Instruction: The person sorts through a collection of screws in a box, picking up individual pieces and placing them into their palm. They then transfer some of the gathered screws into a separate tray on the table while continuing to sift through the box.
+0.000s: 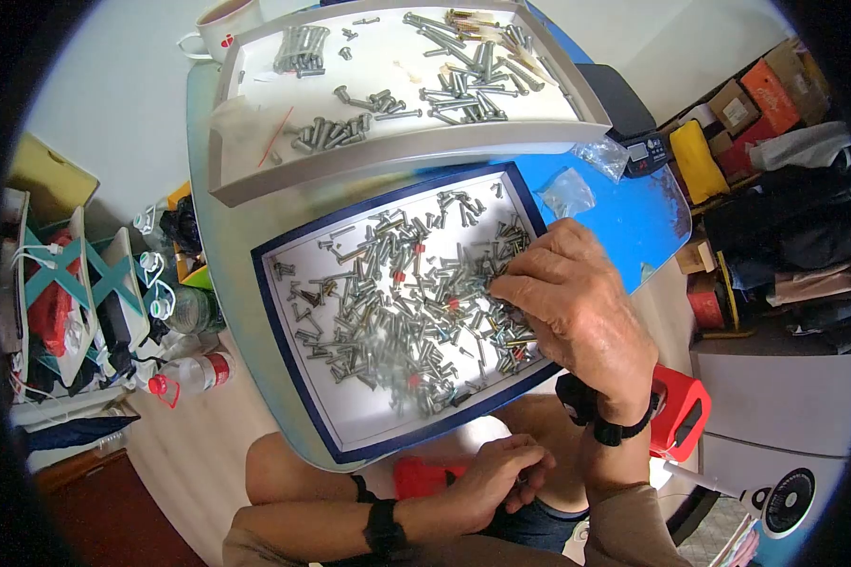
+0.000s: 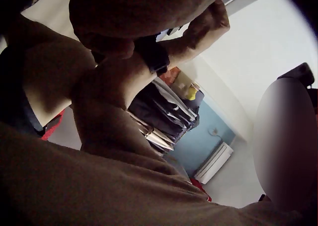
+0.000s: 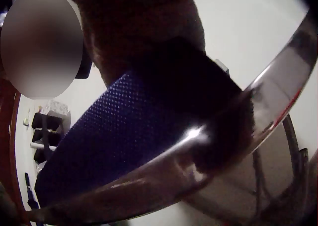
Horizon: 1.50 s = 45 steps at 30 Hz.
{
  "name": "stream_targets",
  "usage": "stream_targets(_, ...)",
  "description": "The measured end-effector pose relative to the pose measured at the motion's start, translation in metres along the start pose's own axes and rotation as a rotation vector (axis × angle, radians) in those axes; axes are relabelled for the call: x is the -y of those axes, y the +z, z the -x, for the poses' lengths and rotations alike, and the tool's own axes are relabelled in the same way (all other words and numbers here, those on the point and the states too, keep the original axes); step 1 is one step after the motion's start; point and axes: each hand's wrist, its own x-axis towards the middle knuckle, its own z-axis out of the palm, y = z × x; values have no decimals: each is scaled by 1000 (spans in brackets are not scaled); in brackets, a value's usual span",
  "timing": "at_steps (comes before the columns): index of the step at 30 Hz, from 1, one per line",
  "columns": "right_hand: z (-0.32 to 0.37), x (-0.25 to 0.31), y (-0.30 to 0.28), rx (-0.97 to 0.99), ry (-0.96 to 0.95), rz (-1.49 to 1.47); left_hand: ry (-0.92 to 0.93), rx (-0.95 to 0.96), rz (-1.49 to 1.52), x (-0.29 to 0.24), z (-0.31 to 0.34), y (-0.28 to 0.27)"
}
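Observation:
A shallow box with a dark blue rim (image 1: 298,397) holds a spread of loose metal screws (image 1: 378,274), a few with red parts. Over its right edge reaches my right hand (image 1: 577,302), fingers bent down and fingertips among the screws near the right wall. Those fingertips are partly hidden, and I cannot tell whether they pinch a screw. Low over the lap, my left hand (image 1: 506,477) has its fingers curled inward; its palm is mostly hidden. In the right wrist view, the box's blue textured side (image 3: 114,131) fills the middle. The left wrist view shows mostly sleeve and forearm (image 2: 119,82).
Behind the box stands a larger pale tray (image 1: 397,156) with bigger bolts (image 1: 463,94) and a plastic cup of bolts (image 1: 301,47). A mug (image 1: 229,28), a black scale (image 1: 633,123) and clear plastic bags (image 1: 569,194) are around it. A bottle (image 1: 194,373) lies at left.

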Motion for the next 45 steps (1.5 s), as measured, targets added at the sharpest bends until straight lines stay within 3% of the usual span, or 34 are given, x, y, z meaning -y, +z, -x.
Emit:
stream_targets(9, 10, 15, -9, 132, -9, 156, 31, -67, -50, 22, -6, 0)
stream_targets(14, 26, 16, -6, 132, -92, 1, 59, -193, -95, 37, -31, 1)
stream_targets(21, 48, -17, -8, -56, -92, -15, 209, -204, -118, 30, -48, 24)
stream_targets(24, 48, -22, -8, -188, -148, -154, 250, -189, -108, 35, -51, 35)
stream_targets(27, 46, -22, -13, -266, -187, -210, 227, -241, -155, 38, -43, 51)
stream_targets(30, 43, -27, -19, -315, -131, -207, 235, -137, -164, 32, -44, 50)
stream_targets(36, 33, -32, -26, -188, -47, -124, 160, -162, -159, 12, -79, 34)
stream_targets(38, 35, -28, -28, -162, -18, -183, 112, -279, -131, 7, -87, 34)
stream_targets(40, 36, -25, -32, -111, 8, -135, 110, -196, -231, 2, -101, 22)
stream_targets(42, 34, -21, -35, -67, 40, -82, 27, -253, -115, 0, -101, 16)
stream_targets(45, 34, -12, -37, 15, 89, -4, 101, -126, -6, 0, -82, 0)
